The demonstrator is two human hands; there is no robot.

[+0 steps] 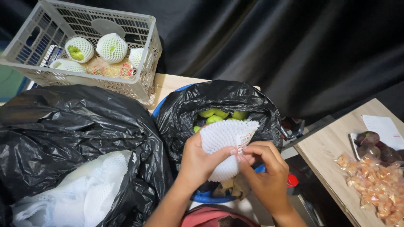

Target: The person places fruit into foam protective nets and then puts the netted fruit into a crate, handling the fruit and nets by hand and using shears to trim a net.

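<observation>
My left hand (198, 162) holds a white foam net sleeve (225, 141) wrapped around something I cannot see. My right hand (265, 168) pinches a small label at the sleeve's right edge. Both hands are over a blue tub (210, 197) lined with a black plastic bag (189, 107). Several green fruits (216, 114) lie inside the bag, just beyond the sleeve.
A large black bag (63, 126) on the left holds a heap of white foam nets (80, 193). A grey plastic crate (139, 80) at the back left holds fruits wrapped in nets. A wooden table (324, 151) at the right carries dark purple fruits (372, 145), a clear packet of orange pieces (376, 185) and a paper sheet (385, 128).
</observation>
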